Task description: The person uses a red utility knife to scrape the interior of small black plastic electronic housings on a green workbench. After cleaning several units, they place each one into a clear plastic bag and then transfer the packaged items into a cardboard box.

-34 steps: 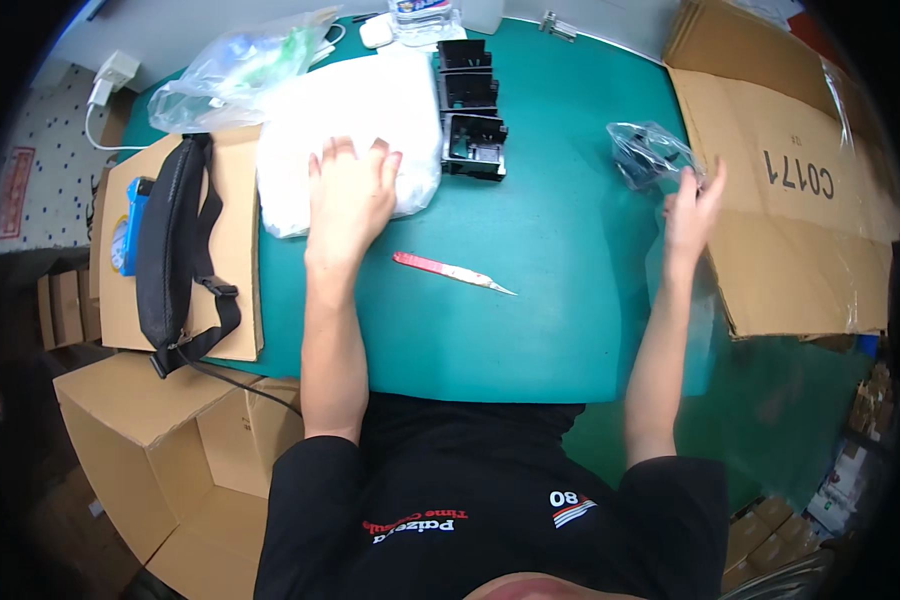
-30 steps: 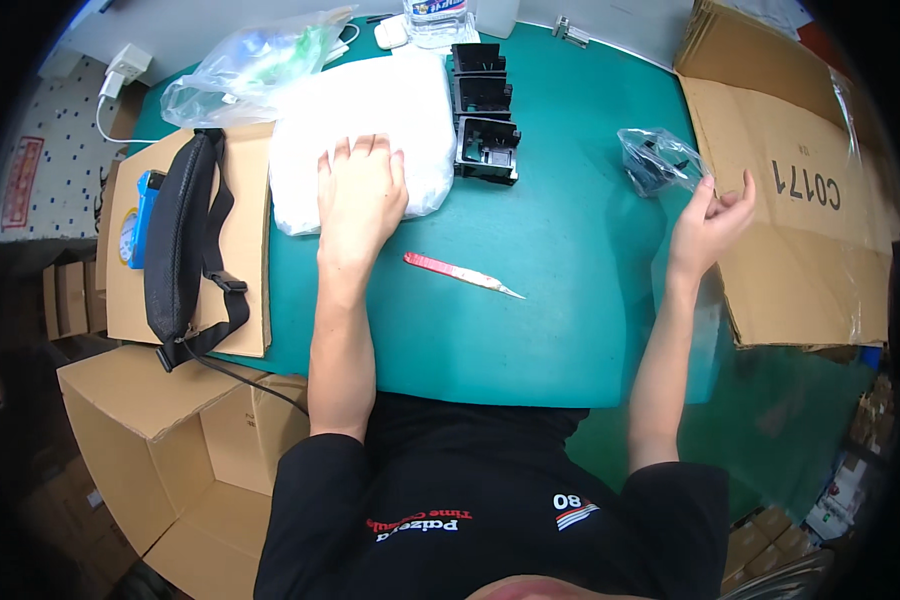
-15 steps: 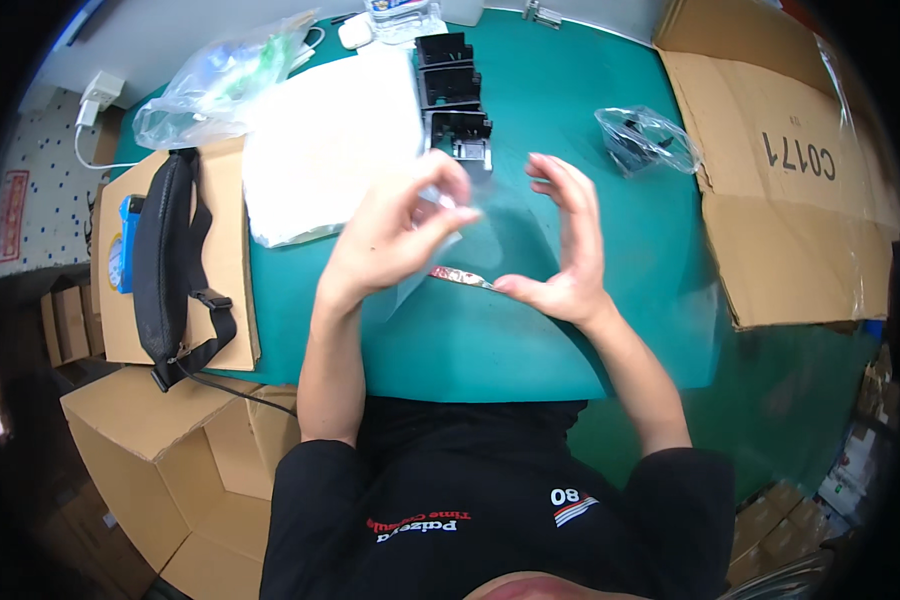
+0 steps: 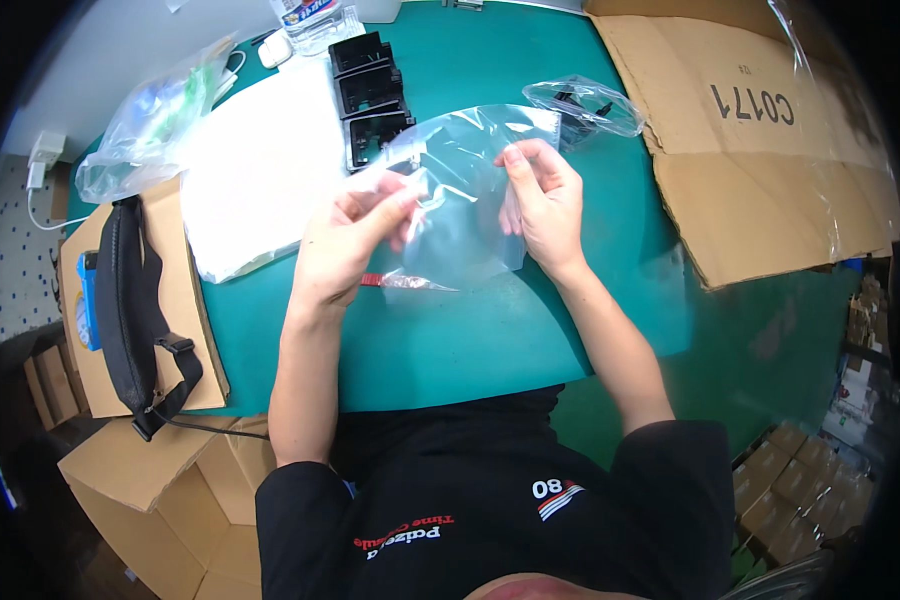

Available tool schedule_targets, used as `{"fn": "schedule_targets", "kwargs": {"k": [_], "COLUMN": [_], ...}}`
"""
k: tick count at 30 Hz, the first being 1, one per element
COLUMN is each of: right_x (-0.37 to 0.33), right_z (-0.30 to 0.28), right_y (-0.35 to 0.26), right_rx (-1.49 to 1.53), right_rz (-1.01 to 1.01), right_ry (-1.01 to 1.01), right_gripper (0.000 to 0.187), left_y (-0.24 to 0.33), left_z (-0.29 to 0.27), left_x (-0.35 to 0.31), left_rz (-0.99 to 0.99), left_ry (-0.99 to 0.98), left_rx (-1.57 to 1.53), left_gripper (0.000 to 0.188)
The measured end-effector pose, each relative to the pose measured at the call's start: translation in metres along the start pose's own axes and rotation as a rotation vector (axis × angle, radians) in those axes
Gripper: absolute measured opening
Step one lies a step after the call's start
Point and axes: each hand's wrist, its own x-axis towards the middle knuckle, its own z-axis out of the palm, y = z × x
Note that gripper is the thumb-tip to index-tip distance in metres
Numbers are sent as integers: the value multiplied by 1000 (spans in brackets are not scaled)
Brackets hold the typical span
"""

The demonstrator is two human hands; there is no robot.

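Both hands hold up one clear plastic bag [image 4: 460, 190] above the green table [image 4: 470, 340]. My left hand [image 4: 355, 240] pinches the bag's left edge. My right hand [image 4: 540, 200] pinches its right edge near the top. A red-handled tool [image 4: 380, 281] lies on the table under the bag, partly hidden by it and by my left hand. Black plastic parts [image 4: 370, 95] stand in a row just beyond the bag.
A stack of white bags [image 4: 260, 170] lies left of the black parts. A clear bag with small dark pieces [image 4: 585, 105] sits at the right, next to a flattened cardboard box [image 4: 770, 150]. A black strap bag [image 4: 130, 310] rests on cardboard at the left.
My hands were spread apart, left on the white stack and right by the cardboard. They came together at the middle and now hold a clear bag raised between them.
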Motion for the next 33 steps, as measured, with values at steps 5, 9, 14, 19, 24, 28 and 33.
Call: {"fn": "schedule_targets", "kwargs": {"k": [5,9,14,19,24,28,33], "right_x": [5,-7,-41,-24,-11,-11,-21], "right_z": [5,1,30,21,8,16,19], "right_y": [6,6,4,7,-3,-8,-1], "right_rx": [-267,-627,-462,-159,-99,-421,-615], "right_rz": [-229,-804,-282,-19,-116,-300,-313], "right_ry": [145,187,-366,-428,-75,94,-8], "right_gripper": [21,49,63,21,13,31,29], "left_y": [-1,1,-24,-12,-5,-6,-22], "left_z": [6,22,54,35,24,29,40], "left_x": [-3,-9,-7,-2,0,-4,-1], "left_rz": [198,381,354,89,122,288,637], "left_ry": [229,355,207,84,90,229,266], "left_rx": [-175,32,111,14,196,608,925], "left_gripper": [7,18,27,21,20,32,25]}}
